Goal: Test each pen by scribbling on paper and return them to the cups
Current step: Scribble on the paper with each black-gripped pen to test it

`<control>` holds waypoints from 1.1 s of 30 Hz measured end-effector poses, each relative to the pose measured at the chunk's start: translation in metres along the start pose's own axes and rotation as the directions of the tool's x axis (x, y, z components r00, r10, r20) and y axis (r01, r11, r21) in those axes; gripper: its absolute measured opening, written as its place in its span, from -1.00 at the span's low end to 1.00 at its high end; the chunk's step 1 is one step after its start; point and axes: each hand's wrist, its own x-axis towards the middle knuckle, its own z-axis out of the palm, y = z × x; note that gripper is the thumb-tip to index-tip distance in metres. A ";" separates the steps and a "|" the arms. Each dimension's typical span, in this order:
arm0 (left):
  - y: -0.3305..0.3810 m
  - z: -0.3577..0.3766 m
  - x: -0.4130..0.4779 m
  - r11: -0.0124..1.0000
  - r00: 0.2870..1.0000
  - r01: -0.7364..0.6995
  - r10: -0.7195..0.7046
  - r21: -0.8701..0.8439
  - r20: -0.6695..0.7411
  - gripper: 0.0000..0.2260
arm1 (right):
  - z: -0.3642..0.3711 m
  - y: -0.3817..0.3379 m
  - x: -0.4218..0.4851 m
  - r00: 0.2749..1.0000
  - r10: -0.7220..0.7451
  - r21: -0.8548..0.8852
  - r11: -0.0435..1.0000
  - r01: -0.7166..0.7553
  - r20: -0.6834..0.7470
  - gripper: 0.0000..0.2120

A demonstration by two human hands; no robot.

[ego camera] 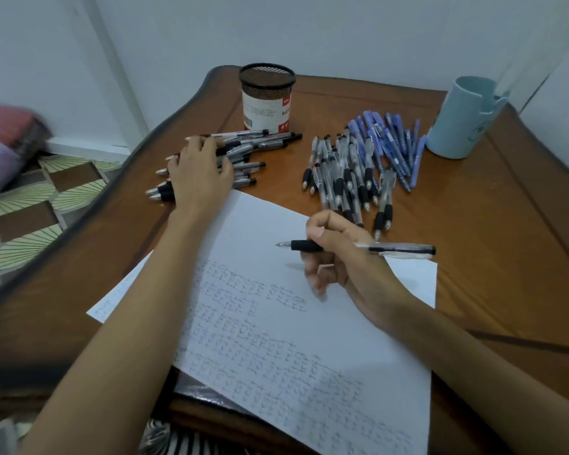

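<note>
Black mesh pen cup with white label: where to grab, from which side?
Wrap the round wall of the black mesh pen cup at its white-labelled band, coming from the right, where the brown wooden table is bare. It stands upright; black-and-clear pens lie just in front of its base with the left hand resting on them, so front and left look crowded.

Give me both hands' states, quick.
Left hand: open, fingers resting on the pile of clear black-grip pens.
Right hand: gripping one clear black-grip pen over the white paper.

No legible txt on cup label (pixel 266 110)
</note>
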 end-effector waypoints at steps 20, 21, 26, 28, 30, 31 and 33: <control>-0.010 -0.014 -0.029 0.890 0.746 -0.456 0.372 0.016 0.552 -0.50 | 0.015 0.008 0.033 0.965 -0.212 -0.199 0.963 0.180 -0.156 -0.51; -0.011 -0.013 -0.029 0.890 0.750 -0.455 0.361 0.036 0.554 -0.50 | 0.016 0.011 0.031 0.965 -0.232 -0.270 0.943 0.193 -0.122 -0.49; -0.007 -0.008 -0.021 0.872 0.758 -0.478 0.349 0.106 0.550 -0.50 | 0.018 0.012 0.034 0.980 -0.189 -0.296 0.941 0.163 -0.061 -0.64; -0.004 -0.005 -0.017 0.851 0.746 -0.513 0.376 0.113 0.550 -0.42 | 0.017 0.013 0.033 0.980 -0.197 -0.338 0.925 0.173 -0.038 -0.62; -0.004 -0.002 -0.014 0.845 0.731 -0.523 0.378 0.110 0.568 -0.39 | 0.016 0.015 0.032 0.977 -0.213 -0.382 0.905 0.186 -0.030 -0.59; -0.004 -0.001 -0.013 0.848 0.727 -0.519 0.374 0.105 0.576 -0.38 | 0.016 0.016 0.033 0.974 -0.223 -0.401 0.896 0.191 -0.033 -0.57; -0.005 -0.001 -0.012 0.855 0.723 -0.509 0.365 0.095 0.587 -0.35 | 0.016 0.018 0.035 0.971 -0.234 -0.441 0.876 0.195 -0.036 -0.56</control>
